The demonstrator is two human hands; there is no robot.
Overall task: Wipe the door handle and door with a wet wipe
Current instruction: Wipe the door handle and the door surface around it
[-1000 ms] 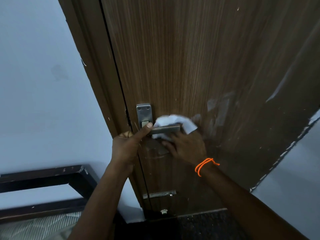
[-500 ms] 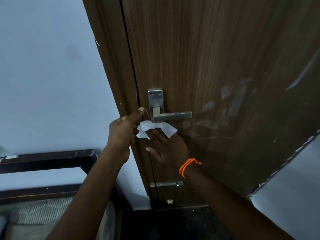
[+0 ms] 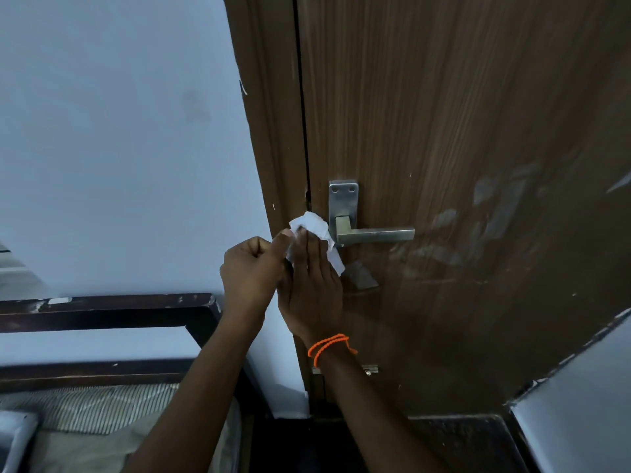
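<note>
The brown wooden door [image 3: 444,114] carries a silver lever handle [image 3: 375,234] on a silver back plate [image 3: 343,199]. A white wet wipe [image 3: 312,225] sits just left of the plate, at the door's edge. My right hand [image 3: 314,288], with an orange thread at the wrist, points its straight fingers upward and presses the wipe against the door. My left hand [image 3: 252,271] is curled beside it, and its thumb and forefinger pinch the wipe's left edge. The lever is free of both hands.
Pale wet streaks [image 3: 495,216] mark the door right of the handle. The door frame [image 3: 269,131] meets a white wall [image 3: 119,148] on the left. A dark bed frame [image 3: 102,310] and striped mattress [image 3: 85,404] lie lower left. A white panel [image 3: 580,404] stands lower right.
My right hand carried the wipe off the lever, down and left to the door's edge beside the plate. My left hand left the handle's base and took hold of the wipe's edge.
</note>
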